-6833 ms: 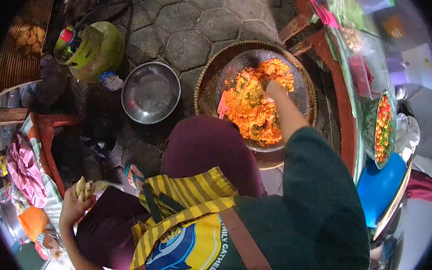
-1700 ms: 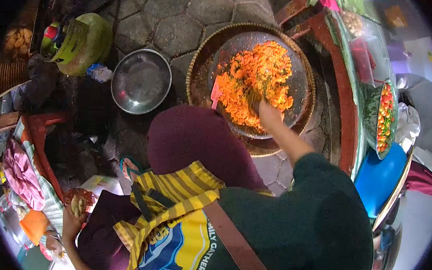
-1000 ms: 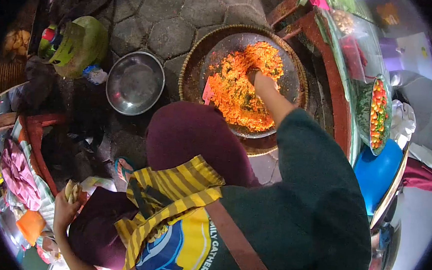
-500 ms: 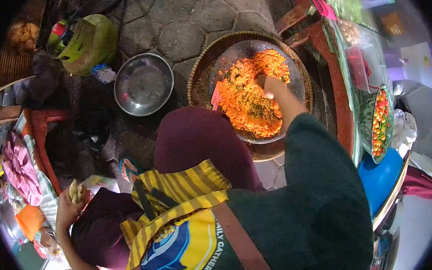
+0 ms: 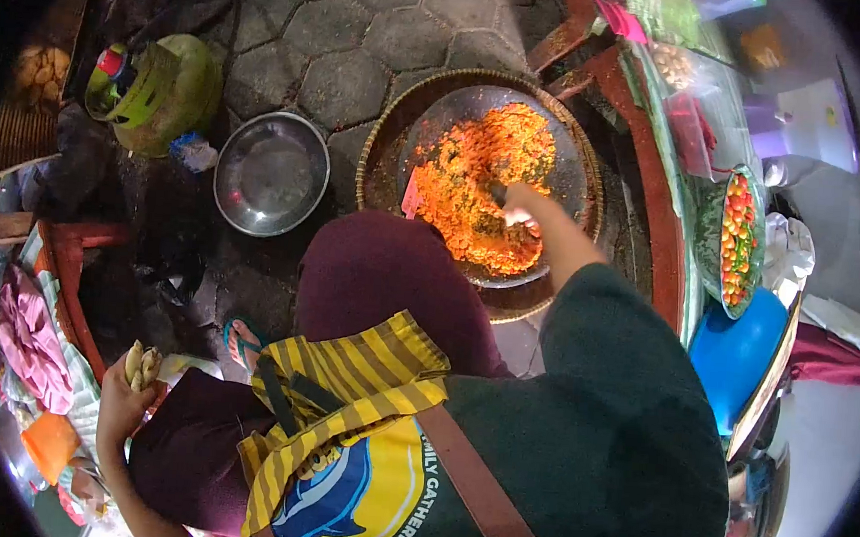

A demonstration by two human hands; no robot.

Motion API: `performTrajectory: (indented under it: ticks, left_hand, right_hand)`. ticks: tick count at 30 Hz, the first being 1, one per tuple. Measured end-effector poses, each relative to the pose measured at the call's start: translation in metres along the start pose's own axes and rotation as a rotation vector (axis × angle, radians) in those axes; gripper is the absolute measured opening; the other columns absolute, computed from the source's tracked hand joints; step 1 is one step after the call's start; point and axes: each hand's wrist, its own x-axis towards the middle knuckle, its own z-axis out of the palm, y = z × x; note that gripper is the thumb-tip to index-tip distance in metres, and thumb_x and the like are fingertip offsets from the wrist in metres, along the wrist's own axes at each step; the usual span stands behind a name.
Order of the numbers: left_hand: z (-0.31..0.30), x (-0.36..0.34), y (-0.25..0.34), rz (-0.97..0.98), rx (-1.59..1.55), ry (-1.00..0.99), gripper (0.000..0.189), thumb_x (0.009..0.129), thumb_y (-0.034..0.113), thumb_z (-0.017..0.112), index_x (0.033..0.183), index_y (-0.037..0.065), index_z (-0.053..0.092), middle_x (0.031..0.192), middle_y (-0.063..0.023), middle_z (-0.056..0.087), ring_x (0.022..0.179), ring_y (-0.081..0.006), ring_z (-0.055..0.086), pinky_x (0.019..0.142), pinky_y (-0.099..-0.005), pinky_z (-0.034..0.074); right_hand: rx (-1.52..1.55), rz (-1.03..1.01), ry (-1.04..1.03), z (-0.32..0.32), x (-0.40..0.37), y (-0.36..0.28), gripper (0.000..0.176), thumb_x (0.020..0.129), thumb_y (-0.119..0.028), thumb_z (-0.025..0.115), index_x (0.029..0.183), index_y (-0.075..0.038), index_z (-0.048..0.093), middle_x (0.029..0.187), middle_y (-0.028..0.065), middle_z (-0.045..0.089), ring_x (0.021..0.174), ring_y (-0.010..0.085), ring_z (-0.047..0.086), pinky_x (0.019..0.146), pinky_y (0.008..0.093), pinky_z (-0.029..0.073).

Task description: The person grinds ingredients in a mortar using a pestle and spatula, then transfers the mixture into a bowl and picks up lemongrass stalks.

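From here I see the right hand [image 5: 526, 209] gripping a dark pestle [image 5: 497, 191] over orange mash [image 5: 464, 206], the left hand [image 5: 121, 405] clasping pale pieces [image 5: 142, 364].

The person near me wears a dark green top [image 5: 631, 382] with a blue-and-yellow print [image 5: 335, 486] and white lettering, a yellow-and-brown striped apron [image 5: 363, 364], brown strap [image 5: 475, 486] and maroon legwear [image 5: 399, 276].

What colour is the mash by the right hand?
The mash is mostly bright orange with darker patches, seen best in the head view.
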Motion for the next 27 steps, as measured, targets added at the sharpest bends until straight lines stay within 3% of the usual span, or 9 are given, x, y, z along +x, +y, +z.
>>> performTrajectory:
  ticks: [2,5,8,14,16,18,21,26,27]
  left_hand:
    - [0.003,0.002,0.01,0.071,0.134,-0.006,0.028,0.065,0.004,0.067,0.088,-0.001,0.052,0.076,-0.0036,0.055,0.067,-0.012,0.049,0.063,-0.0272,0.043]
    - [0.004,-0.005,0.001,-0.02,0.099,-0.014,0.029,0.065,0.003,0.067,0.09,-0.001,0.053,0.077,-0.0042,0.057,0.068,-0.0127,0.051,0.063,-0.0274,0.043]
    - [0.001,0.001,-0.008,-0.052,0.112,-0.024,0.031,0.064,0.002,0.065,0.092,-0.002,0.054,0.078,-0.0055,0.058,0.069,-0.0129,0.052,0.064,-0.0278,0.044]
    - [0.002,0.007,0.009,-0.077,0.075,-0.026,0.033,0.065,0.003,0.061,0.097,-0.004,0.054,0.083,-0.0082,0.06,0.075,-0.0145,0.055,0.071,-0.0282,0.045]
    - [0.01,0.003,0.027,0.017,0.036,0.036,0.034,0.065,0.003,0.061,0.097,-0.004,0.054,0.084,-0.0088,0.06,0.077,-0.0144,0.055,0.072,-0.0281,0.044]
    - [0.006,0.002,0.027,0.019,0.142,-0.044,0.033,0.066,0.004,0.063,0.097,-0.004,0.054,0.082,-0.0086,0.06,0.075,-0.0143,0.054,0.07,-0.0281,0.044]
    - [0.002,-0.003,0.0,-0.031,0.106,-0.055,0.032,0.07,0.01,0.068,0.096,-0.004,0.054,0.077,-0.008,0.059,0.065,-0.0149,0.051,0.063,-0.0292,0.044]
    - [0.0,0.002,-0.013,-0.043,0.226,-0.035,0.028,0.069,0.007,0.066,0.093,-0.003,0.054,0.072,-0.0071,0.058,0.061,-0.0152,0.053,0.06,-0.0298,0.045]
    - [0.0,0.006,0.002,-0.07,0.202,-0.05,0.028,0.068,0.005,0.065,0.093,-0.003,0.054,0.073,-0.0072,0.059,0.063,-0.0156,0.053,0.062,-0.0298,0.045]
  right_hand:
    - [0.349,0.068,-0.042,-0.026,-0.022,0.032,0.025,0.066,-0.005,0.07,0.084,0.004,0.055,0.047,0.0092,0.045,0.04,0.0196,0.045,0.036,0.0358,0.033]
    - [-0.003,0.122,0.187,-0.012,-0.033,0.061,0.038,0.063,-0.004,0.069,0.096,0.005,0.052,0.07,0.0178,0.06,0.063,0.0296,0.06,0.049,0.0399,0.044]
    - [-0.024,0.307,0.334,0.05,-0.055,0.031,0.053,0.071,-0.006,0.064,0.119,0.0,0.042,0.11,0.0219,0.057,0.099,0.034,0.058,0.076,0.0436,0.049]
    - [-0.045,0.207,0.422,0.01,-0.004,-0.015,0.054,0.064,-0.004,0.067,0.113,0.002,0.045,0.094,0.0225,0.062,0.09,0.0317,0.062,0.071,0.0409,0.051]
    - [-0.123,0.062,0.116,-0.017,0.003,0.002,0.042,0.062,-0.006,0.069,0.102,0.001,0.056,0.092,0.0225,0.062,0.089,0.0289,0.063,0.069,0.0422,0.051]
    - [-0.416,0.067,-0.014,-0.022,-0.012,0.023,0.047,0.071,-0.004,0.065,0.115,0.001,0.049,0.098,0.0178,0.063,0.087,0.0293,0.062,0.071,0.039,0.05]
    - [-0.437,0.071,0.205,0.027,-0.082,0.048,0.042,0.074,-0.008,0.06,0.114,-0.003,0.05,0.098,0.0176,0.063,0.089,0.0307,0.062,0.073,0.0414,0.05]
    - [0.14,0.272,0.506,0.097,0.008,0.069,0.028,0.076,-0.008,0.058,0.103,-0.003,0.05,0.098,0.0195,0.062,0.09,0.0333,0.062,0.072,0.0409,0.05]
    - [0.019,0.253,0.484,0.065,-0.009,0.036,0.028,0.076,-0.009,0.059,0.102,-0.003,0.05,0.096,0.0185,0.063,0.088,0.0331,0.062,0.071,0.0417,0.051]
